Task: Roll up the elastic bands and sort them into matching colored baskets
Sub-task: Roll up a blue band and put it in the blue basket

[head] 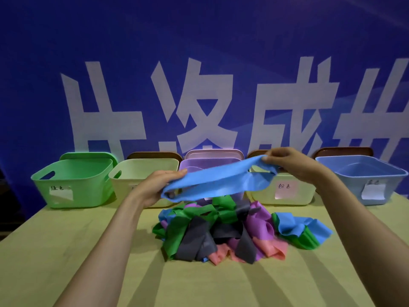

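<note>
Our right fingers [269,157] pinch one bunched end of a single blue band [217,180], just right of centre. Our left fingers [174,173] curl round its other end, lower and left of centre. So the left hand [155,185] and right hand [292,162] both grip it, and the band hangs in the air between them, sagging a little.

Directly below lies one pile [232,231] of loose bands in five colours: green, grey, purple, pink and blue. It is too tangled for us to count.

Behind runs one row of five baskets across the middle of the frame: a green basket [73,182] at left, a cream basket [141,171], a purple basket [210,162], a second cream basket [294,196] and a blue basket [365,180] at right. All stand on a yellow table [66,251].
</note>
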`<control>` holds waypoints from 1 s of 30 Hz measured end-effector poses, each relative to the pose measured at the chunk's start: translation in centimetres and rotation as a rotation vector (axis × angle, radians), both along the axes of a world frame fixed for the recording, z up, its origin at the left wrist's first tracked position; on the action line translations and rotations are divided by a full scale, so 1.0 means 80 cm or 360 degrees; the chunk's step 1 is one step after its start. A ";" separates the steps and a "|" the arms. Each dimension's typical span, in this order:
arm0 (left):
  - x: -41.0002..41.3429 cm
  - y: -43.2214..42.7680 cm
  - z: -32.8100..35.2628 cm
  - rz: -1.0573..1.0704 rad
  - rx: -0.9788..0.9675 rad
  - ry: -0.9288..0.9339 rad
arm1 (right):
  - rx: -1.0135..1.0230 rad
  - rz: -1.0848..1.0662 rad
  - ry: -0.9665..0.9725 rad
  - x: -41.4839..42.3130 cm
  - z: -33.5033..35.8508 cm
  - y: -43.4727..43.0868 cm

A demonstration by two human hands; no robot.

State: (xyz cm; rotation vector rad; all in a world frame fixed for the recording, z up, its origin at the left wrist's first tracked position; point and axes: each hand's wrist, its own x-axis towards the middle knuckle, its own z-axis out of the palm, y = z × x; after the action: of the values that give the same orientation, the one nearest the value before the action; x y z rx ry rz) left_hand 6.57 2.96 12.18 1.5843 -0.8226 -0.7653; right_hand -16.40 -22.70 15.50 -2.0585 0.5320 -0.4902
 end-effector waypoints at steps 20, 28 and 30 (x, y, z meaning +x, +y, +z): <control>-0.033 -0.057 0.032 0.0378 -0.0075 -0.0635 | 0.0256 -0.0058 0.0024 0.031 -0.075 0.008; -0.060 -0.070 0.049 0.0268 -0.0467 -0.0705 | -0.0727 -0.0032 0.0342 0.053 -0.052 0.035; -0.063 -0.071 0.045 0.0196 -0.0609 -0.0578 | -0.0450 -0.0145 -0.0181 0.056 -0.032 0.058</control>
State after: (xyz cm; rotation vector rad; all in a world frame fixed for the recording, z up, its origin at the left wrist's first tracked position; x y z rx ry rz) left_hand 1.56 -2.71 15.82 1.4252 -1.0513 -0.2115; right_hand -11.94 -18.08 12.92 -2.2640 0.5135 -0.7689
